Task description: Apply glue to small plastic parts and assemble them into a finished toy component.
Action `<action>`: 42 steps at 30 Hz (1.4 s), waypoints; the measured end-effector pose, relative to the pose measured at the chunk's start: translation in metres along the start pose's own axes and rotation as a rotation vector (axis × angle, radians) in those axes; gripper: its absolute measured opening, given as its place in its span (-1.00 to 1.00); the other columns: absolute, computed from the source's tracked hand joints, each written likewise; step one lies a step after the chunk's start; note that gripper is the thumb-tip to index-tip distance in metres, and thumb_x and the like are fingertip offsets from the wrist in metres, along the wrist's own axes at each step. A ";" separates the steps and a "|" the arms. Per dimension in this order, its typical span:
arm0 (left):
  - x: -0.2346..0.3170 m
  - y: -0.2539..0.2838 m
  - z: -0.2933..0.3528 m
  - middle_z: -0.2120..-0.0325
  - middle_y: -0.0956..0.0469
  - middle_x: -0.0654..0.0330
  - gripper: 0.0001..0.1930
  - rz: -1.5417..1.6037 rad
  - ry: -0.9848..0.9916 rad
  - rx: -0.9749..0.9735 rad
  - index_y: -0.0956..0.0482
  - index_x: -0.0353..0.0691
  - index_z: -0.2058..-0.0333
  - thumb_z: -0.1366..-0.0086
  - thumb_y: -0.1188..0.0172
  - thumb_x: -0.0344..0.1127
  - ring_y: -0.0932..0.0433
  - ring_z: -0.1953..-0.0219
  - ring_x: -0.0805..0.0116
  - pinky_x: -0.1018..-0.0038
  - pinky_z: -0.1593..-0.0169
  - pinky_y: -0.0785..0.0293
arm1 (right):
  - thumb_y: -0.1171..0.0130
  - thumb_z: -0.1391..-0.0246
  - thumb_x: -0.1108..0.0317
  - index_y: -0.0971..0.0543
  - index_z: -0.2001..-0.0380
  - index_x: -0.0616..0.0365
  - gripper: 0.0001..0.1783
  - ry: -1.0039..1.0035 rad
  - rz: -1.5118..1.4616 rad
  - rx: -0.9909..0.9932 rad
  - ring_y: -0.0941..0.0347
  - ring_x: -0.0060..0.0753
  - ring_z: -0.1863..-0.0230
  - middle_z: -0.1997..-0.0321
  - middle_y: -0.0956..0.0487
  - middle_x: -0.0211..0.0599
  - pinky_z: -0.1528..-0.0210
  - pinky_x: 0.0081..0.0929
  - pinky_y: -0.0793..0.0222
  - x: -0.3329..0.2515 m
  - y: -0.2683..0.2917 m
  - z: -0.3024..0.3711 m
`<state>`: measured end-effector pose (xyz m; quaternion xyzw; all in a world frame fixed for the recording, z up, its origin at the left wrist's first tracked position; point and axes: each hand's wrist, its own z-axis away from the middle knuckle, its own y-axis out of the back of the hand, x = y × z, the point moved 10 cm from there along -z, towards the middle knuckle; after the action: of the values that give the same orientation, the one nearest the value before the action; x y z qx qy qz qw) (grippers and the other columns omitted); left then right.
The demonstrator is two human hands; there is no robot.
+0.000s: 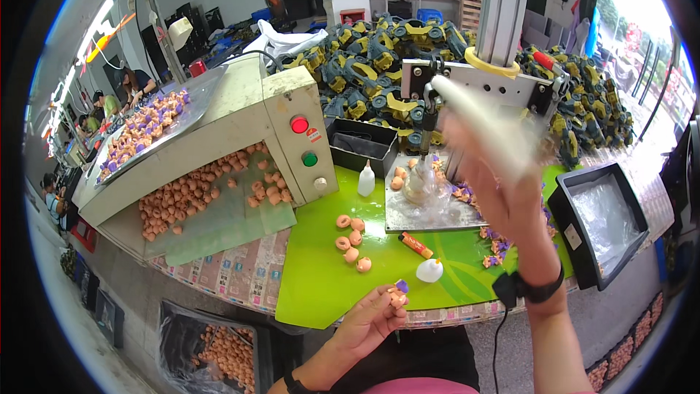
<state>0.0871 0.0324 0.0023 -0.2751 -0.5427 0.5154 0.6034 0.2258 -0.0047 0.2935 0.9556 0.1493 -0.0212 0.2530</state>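
Low in front of me, my left hand (372, 319) pinches a small peach toy part with a purple piece (398, 292) on it. Raised on the right, my right hand (488, 175) is smeared by motion beside the bench press (477, 76). A long white shape (485, 124) lies across that hand; whether it is held cannot be made out. Beneath the press, a clear fixture (430, 188) sits on a metal plate (408, 220). Several round peach parts (350, 239) lie on the green mat (310, 277), near an orange tube (415, 244) and a white squeeze bottle (429, 271).
A beige machine (240, 95) with red and green buttons stands at left, peach parts (179, 201) in its opening. Another white bottle (366, 179) stands before a black tray (361, 142). At right is a lined black bin (601, 215). Yellow-and-grey toy vehicles (364, 66) are heaped behind.
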 end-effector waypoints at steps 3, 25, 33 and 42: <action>0.010 0.003 0.005 0.22 -0.48 0.18 -0.75 -0.009 -0.039 -0.015 -0.37 -0.26 0.03 -0.40 0.00 -0.28 -0.54 0.25 0.44 0.52 0.12 -0.54 | -0.11 -0.12 0.32 -0.44 -0.09 0.15 -0.55 0.073 0.145 0.135 -0.39 -0.04 -0.11 -0.13 -0.48 -0.16 -0.20 -0.21 -0.20 0.021 0.000 -0.060; 0.092 -0.013 -0.018 0.17 -0.53 0.09 -0.82 -0.302 -0.144 0.032 -0.41 -0.25 0.09 -0.37 -0.02 -0.38 -0.58 0.17 0.39 0.54 0.08 -0.57 | -0.19 0.03 0.40 -0.65 0.15 -0.03 -0.69 -0.501 -0.055 -0.392 -0.27 0.05 -0.14 -0.12 -0.37 -0.05 -0.21 -0.17 -0.17 0.134 -0.142 0.167; 0.122 -0.010 -0.064 0.16 -0.53 0.12 -0.79 -0.530 -0.203 0.105 -0.42 -0.27 0.08 -0.34 -0.07 -0.36 -0.57 0.14 0.41 0.55 0.09 -0.57 | -0.10 0.27 0.75 -0.61 0.29 0.23 -0.62 -0.627 0.364 0.131 -0.35 -0.11 -0.05 0.07 -0.43 -0.14 -0.09 -0.35 -0.28 0.125 0.045 0.171; 0.118 -0.018 -0.172 0.36 -0.57 0.33 -0.79 -0.952 -0.176 0.156 -0.55 -0.18 0.14 -0.30 -0.17 -0.25 -0.52 0.29 0.55 0.65 0.33 -0.41 | -0.11 0.01 0.25 -0.63 0.51 0.30 -0.71 -1.464 1.019 -0.223 -0.49 0.09 0.22 0.35 -0.58 0.09 0.09 -0.17 -0.36 0.194 0.251 0.361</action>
<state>0.2401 0.1744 0.0171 0.0941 -0.6169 0.2426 0.7428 0.4975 -0.3358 0.0760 0.6230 -0.4901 -0.4957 0.3549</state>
